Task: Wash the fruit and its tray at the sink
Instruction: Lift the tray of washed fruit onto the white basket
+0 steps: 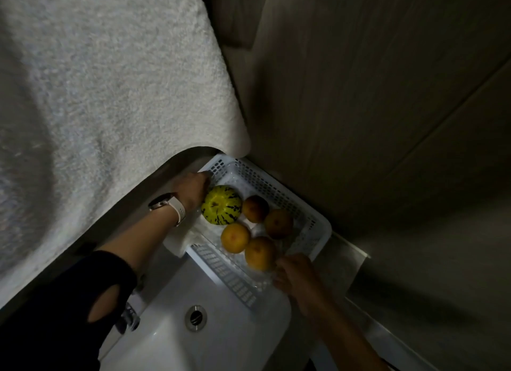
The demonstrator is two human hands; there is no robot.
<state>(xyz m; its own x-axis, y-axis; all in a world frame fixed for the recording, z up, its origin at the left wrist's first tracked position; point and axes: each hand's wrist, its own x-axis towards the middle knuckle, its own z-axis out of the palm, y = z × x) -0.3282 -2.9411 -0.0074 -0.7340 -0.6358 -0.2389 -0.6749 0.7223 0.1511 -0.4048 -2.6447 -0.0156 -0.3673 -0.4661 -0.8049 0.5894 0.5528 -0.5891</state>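
Grip of both hands (193, 188) on tray (315, 227) over white sink (166, 340).

towel (105, 99) covers the far-left corner of the tray (279, 193) and is cut off by the top and left edges; left hand (193, 189) fingertips hidden at the tray rim, grip unclear; right hand (294, 274) fingers go behind the near tray edge and the nearest orange fruit (260, 253), hold can't be told; tap (130, 316) mostly hidden by the black sleeve (63, 310); sink (171, 340) cut off at the bottom; right side too dark to read
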